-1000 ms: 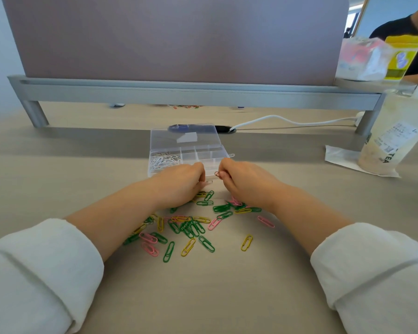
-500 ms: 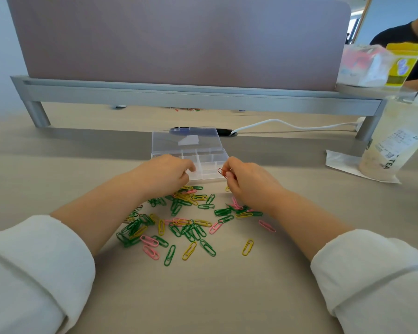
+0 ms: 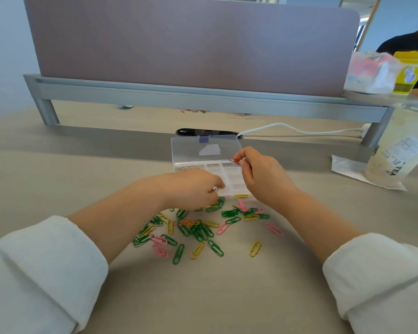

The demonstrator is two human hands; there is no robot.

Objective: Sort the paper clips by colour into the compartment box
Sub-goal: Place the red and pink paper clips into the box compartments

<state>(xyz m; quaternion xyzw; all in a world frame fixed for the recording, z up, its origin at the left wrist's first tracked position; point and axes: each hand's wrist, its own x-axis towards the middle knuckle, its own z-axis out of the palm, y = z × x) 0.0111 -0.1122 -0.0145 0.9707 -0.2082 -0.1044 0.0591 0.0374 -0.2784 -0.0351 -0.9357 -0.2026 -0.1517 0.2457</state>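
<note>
Open compartment box (image 3: 191,150), lid tipped back. Right hand (image 3: 263,179) over box's right side — red paper clip (image 3: 234,161) pinched at fingertips. Left hand (image 3: 191,189) at box's near edge, pale clip (image 3: 215,189) in curled fingers. Green, yellow, pink clips (image 3: 199,232) scattered just before box.

The person wears a white top of soft, faintly fuzzy cloth. The left sleeve (image 3: 41,273) shows to the near left of the loose paper clips (image 3: 198,231), and the right sleeve (image 3: 381,280) to their near right. Each sleeve ends in a thick, pushed-up cuff with soft folds. From cuffs toward the paper clips, the forearms (image 3: 121,220), left grip (image 3: 193,189) and right grip (image 3: 263,174) are bare.
</note>
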